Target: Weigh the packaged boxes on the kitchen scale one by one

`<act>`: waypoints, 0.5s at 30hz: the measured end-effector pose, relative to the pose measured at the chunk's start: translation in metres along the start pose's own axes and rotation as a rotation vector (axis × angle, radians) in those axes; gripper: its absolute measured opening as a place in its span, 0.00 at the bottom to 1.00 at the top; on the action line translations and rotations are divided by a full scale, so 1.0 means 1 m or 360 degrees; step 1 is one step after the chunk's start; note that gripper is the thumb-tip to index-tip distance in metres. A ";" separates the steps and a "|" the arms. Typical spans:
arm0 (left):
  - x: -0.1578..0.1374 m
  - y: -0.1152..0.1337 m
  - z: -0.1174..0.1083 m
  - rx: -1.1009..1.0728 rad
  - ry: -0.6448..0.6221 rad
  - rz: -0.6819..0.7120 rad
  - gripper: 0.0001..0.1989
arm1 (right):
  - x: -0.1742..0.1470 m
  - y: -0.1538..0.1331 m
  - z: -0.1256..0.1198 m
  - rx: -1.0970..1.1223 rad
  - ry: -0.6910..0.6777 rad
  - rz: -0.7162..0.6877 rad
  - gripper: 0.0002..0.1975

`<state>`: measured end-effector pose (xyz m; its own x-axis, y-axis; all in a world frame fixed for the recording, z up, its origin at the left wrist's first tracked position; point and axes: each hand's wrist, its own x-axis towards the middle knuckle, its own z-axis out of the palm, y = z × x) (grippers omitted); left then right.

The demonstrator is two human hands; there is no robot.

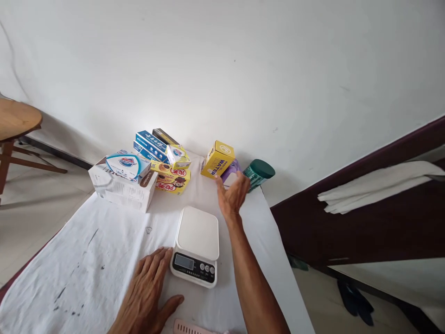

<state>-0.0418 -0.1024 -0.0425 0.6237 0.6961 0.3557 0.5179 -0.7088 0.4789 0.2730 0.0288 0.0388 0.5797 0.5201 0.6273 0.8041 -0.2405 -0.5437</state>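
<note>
My left hand [149, 287] lies flat on the white cloth with fingers stretched out, its fingertips beside the left edge of a white digital kitchen scale [199, 234]. Nothing rests on the scale's platform, and no reading can be made out on its display. My right hand [233, 194] reaches past the scale, thumb and fingers apart in front of a purple pack [232, 170], partly hidden by the hand. Whether they touch the pack is unclear. Left of it stands a yellow box [218, 160] lettered WATER, near my thumb. A green-lidded container [257, 174] stands to the right.
At the back left are a white carton [120, 192] with a blue-and-white pack [128, 166] on top, blue boxes [153, 144], a yellow snack box [172, 181] and a small yellow-and-white pack [178, 156]. A pink strap [191, 327] lies at the front. A wooden stool [19, 118] stands left.
</note>
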 end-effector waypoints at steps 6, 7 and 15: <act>0.002 -0.001 -0.001 0.0085 0.0017 0.0043 0.43 | 0.064 0.094 -0.029 -0.0055 0.0189 0.0756 0.59; 0.002 0.000 -0.001 0.0094 0.0021 0.0047 0.42 | 0.076 0.103 -0.029 -0.0043 0.0177 0.0828 0.60; 0.003 0.006 -0.003 0.0066 0.0004 -0.0022 0.43 | 0.122 0.137 0.008 0.0109 0.0081 0.0878 0.56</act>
<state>-0.0387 -0.1039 -0.0366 0.6149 0.7059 0.3514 0.5501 -0.7033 0.4502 0.4526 0.0658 0.0360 0.9192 0.2916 0.2647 0.3703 -0.4114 -0.8329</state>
